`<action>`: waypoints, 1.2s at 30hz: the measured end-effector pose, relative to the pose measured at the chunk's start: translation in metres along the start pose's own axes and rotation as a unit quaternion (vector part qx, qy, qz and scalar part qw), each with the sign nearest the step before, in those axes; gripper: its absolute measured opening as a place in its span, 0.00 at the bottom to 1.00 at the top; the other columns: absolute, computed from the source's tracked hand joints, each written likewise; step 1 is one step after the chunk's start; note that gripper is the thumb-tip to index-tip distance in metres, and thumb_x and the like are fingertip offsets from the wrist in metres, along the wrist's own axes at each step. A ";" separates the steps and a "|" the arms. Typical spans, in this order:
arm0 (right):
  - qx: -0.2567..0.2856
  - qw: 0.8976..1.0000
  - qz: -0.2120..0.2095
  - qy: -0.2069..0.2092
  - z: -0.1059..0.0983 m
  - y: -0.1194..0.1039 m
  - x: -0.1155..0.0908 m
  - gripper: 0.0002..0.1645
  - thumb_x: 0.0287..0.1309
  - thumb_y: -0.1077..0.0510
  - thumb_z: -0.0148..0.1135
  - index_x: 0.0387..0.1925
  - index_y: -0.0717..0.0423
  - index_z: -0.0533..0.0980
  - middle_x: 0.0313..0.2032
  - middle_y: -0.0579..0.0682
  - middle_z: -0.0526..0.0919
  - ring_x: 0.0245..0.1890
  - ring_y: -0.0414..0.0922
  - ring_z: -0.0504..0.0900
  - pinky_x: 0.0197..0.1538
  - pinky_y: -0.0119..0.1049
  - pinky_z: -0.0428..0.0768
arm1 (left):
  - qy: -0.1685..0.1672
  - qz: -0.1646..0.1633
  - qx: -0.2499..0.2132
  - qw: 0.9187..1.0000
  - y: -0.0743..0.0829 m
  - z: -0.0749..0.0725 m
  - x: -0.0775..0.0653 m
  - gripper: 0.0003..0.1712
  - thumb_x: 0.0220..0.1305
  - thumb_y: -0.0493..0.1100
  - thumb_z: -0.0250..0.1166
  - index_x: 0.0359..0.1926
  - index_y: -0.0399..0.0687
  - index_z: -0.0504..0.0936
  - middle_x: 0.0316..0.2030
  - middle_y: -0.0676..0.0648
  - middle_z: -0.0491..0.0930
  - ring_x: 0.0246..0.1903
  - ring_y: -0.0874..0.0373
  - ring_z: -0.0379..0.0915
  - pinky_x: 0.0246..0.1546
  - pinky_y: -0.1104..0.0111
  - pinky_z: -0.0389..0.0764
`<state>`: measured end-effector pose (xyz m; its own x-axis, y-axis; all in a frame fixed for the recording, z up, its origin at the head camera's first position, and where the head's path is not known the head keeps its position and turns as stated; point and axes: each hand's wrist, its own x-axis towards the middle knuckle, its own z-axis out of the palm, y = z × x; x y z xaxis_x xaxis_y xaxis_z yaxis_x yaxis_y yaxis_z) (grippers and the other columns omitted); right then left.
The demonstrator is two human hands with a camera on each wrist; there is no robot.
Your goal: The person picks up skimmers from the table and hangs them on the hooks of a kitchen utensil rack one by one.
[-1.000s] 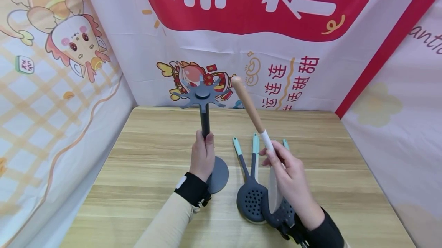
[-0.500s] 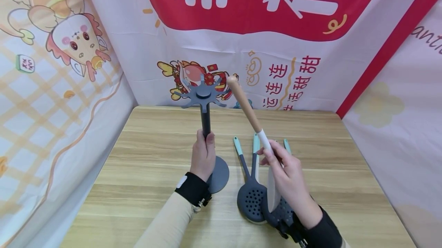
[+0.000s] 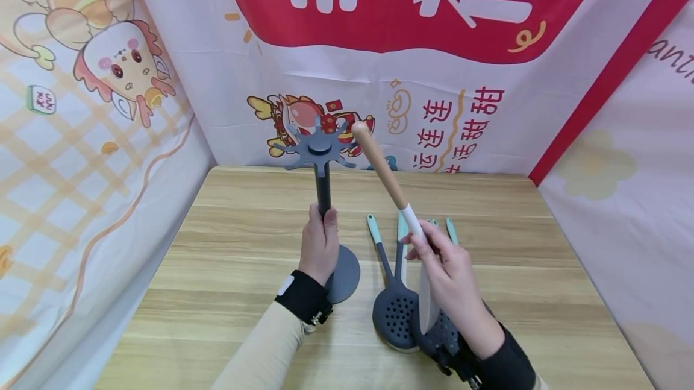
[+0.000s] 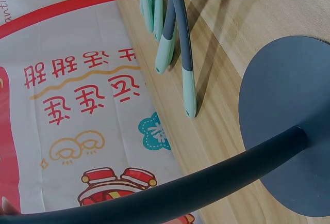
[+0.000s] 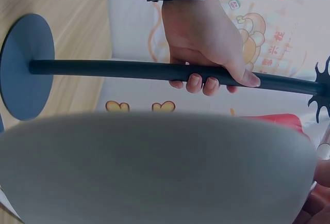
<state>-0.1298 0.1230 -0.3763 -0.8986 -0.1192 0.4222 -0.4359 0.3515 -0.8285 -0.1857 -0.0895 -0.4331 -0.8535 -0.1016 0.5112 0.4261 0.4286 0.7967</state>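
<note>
My left hand (image 3: 318,245) grips the dark grey post of a utensil stand (image 3: 322,188). Hooked arms (image 3: 318,146) spread like a star from its top, and its round base (image 3: 346,275) is low over the wooden table. In my right hand (image 3: 452,272) is a spatula (image 3: 382,170), held by its white neck with the wooden handle pointing up and left. The spatula's pale head hangs below the fingers, nearly edge-on in the head view. In the right wrist view, that pale head (image 5: 160,167) fills the bottom, with the left hand (image 5: 206,43) around the post behind it.
A dark slotted skimmer (image 3: 394,317) and other dark utensils with mint handles (image 3: 373,230) lie on the table (image 3: 233,257) under and beside the right hand. A printed cloth (image 3: 325,64) hangs behind the table's far edge, with more cloth at both sides.
The spatula's wooden end has shifted slightly left, and my right hand has moved slightly left with it. The left hand and the stand have stayed almost still.
</note>
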 end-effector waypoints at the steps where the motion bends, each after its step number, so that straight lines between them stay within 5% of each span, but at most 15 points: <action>1: 0.000 1.000 -0.003 0.000 0.000 0.000 0.000 0.16 0.71 0.67 0.51 0.57 0.66 0.75 0.37 0.57 0.86 0.30 0.37 0.83 0.39 0.31 0.86 | 0.000 -0.001 0.000 1.000 0.000 0.000 0.000 0.20 0.80 0.52 0.39 0.44 0.38 0.66 0.22 0.51 0.62 0.19 0.62 0.56 0.21 0.71 0.60; 36: -0.012 0.998 0.051 -0.036 0.016 0.003 0.002 0.17 0.73 0.61 0.51 0.59 0.59 0.75 0.38 0.54 0.85 0.32 0.39 0.82 0.41 0.33 0.85 | 0.002 0.004 -0.004 1.000 -0.003 0.001 0.003 0.26 0.77 0.57 0.37 0.43 0.38 0.66 0.21 0.50 0.63 0.19 0.63 0.57 0.21 0.71 0.61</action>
<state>-0.1332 0.1087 -0.3839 -0.9399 -0.1481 0.3077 -0.3414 0.3870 -0.8565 -0.1894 -0.0905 -0.4345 -0.8482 -0.1019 0.5197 0.4363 0.4217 0.7948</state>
